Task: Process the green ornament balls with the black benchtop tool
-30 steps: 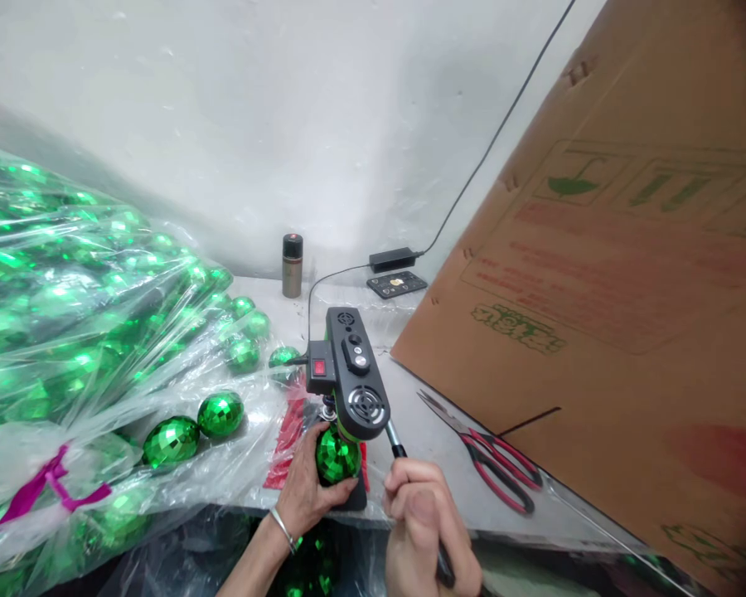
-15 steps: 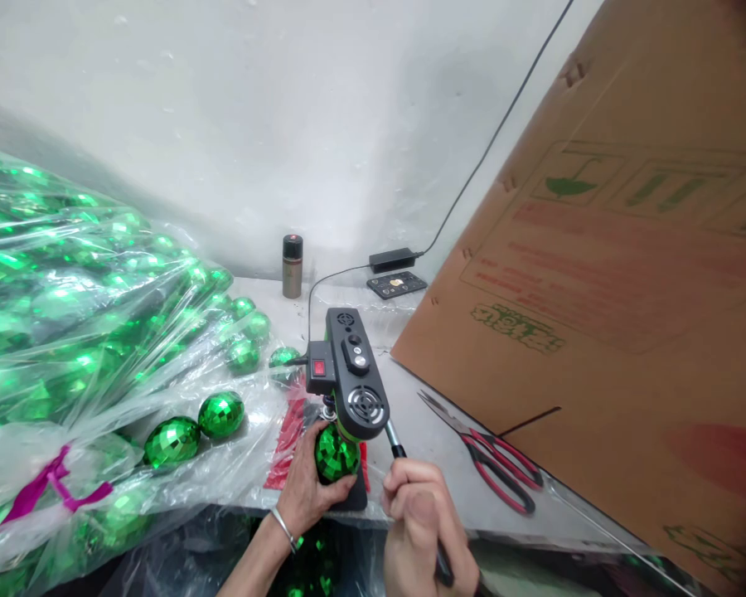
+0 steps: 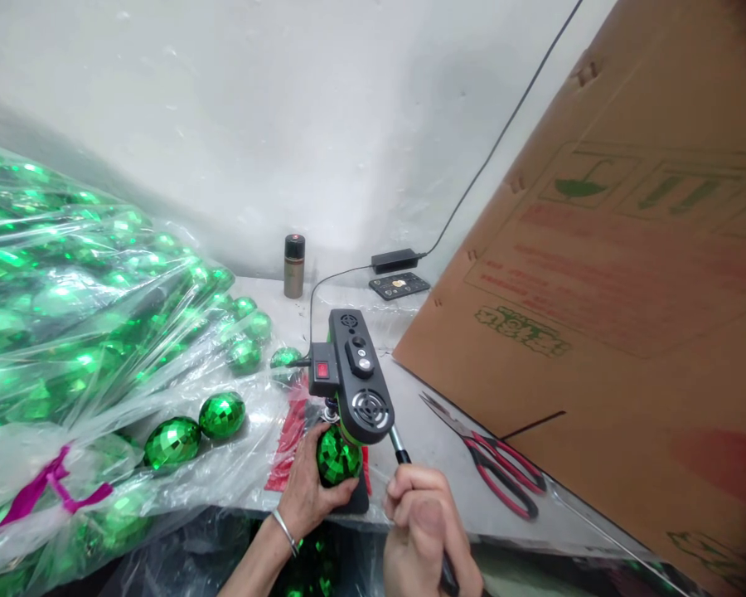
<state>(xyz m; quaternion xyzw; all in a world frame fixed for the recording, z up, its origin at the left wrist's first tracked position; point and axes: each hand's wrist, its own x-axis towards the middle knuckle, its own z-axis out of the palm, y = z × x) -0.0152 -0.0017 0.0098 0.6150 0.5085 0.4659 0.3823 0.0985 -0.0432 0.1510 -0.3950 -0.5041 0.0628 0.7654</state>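
My left hand [image 3: 307,493] grips a green faceted ball ornament [image 3: 336,457] and holds it under the head of a small black bench machine [image 3: 353,377] with a red switch. My right hand [image 3: 428,535] is closed around the machine's lever handle [image 3: 400,448], which slopes down from the machine's right side toward me. The ball sits on the machine's dark base, its top hidden by the machine head.
A big clear plastic bag of green ornaments [image 3: 68,307] fills the left; two loose ornaments [image 3: 199,427] lie near its mouth. Red-handled scissors [image 3: 497,464] lie to the right by a large cardboard box [image 3: 609,282]. A small bottle [image 3: 294,265], power adapter [image 3: 394,259] and remote stand at the back.
My right hand has slid a little lower and nearer with the lever handle. The left hand and the ball stay in place.
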